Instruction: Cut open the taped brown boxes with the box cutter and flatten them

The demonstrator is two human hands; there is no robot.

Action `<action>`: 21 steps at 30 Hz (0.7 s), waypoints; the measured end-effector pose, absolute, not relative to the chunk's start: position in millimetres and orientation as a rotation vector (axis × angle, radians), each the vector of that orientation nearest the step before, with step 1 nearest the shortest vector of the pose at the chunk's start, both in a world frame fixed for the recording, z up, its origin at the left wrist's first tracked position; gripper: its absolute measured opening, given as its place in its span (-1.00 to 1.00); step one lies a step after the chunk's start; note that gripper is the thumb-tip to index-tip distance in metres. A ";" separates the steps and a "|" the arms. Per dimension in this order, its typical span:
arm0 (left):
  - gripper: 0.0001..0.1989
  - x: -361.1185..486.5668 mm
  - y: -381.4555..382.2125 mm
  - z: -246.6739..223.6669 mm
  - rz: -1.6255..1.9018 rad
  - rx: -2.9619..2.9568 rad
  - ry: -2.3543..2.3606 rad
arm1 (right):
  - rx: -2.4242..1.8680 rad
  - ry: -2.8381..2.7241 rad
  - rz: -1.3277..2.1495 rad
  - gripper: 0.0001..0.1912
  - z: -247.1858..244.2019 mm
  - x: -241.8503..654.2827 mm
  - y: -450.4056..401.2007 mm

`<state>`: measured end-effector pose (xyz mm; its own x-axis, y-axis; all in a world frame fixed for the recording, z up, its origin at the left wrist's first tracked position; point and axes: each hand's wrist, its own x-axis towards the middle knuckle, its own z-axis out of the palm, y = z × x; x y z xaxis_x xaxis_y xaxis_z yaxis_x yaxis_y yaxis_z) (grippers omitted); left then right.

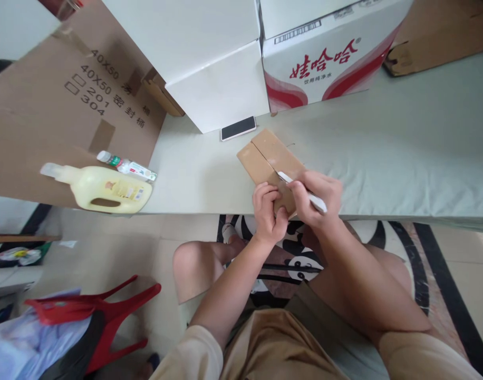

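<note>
A small brown cardboard box (270,153) lies at a slant near the front edge of the cloth-covered table, with a seam running along its top. My left hand (270,210) grips the box's near left end, fingers bent over its top. In my right hand (318,195) is a white utility knife (316,201), its front end resting at the seam of the box. Whether the blade is inside the cardboard is too small to tell. Just beyond the box lies a phone (238,129) with a dark screen.
White cartons (221,87) and a red-and-white water carton (324,68) stand along the back of the table (403,158). On the left are a large cardboard box (39,121), a yellow jug (107,190) and a small clear bottle (131,168). A red stool (118,316) is on the floor.
</note>
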<state>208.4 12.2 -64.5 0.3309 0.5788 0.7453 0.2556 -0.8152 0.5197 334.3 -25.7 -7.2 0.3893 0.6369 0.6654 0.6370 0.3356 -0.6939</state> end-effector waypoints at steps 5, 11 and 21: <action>-0.79 206.3 12.4 -62.5 1.490 2.325 0.771 | -1.251 -1.119 0.054 -0.62 -10.5 342.2 -32.3; -0.81 207.7 15.0 -64.1 1.499 2.328 0.766 | -1.178 -1.102 -0.059 -0.58 -2.9 344.0 -41.1; -0.82 210.5 13.6 -65.3 1.506 2.366 0.798 | -1.410 -1.278 -0.087 -0.63 39.0 331.7 -64.4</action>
<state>210.5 13.6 -65.3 0.3250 0.5541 0.7663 0.3230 -0.8267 0.4608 331.7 -64.4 39.0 0.3996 0.6162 0.6787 0.7025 0.2697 -0.6586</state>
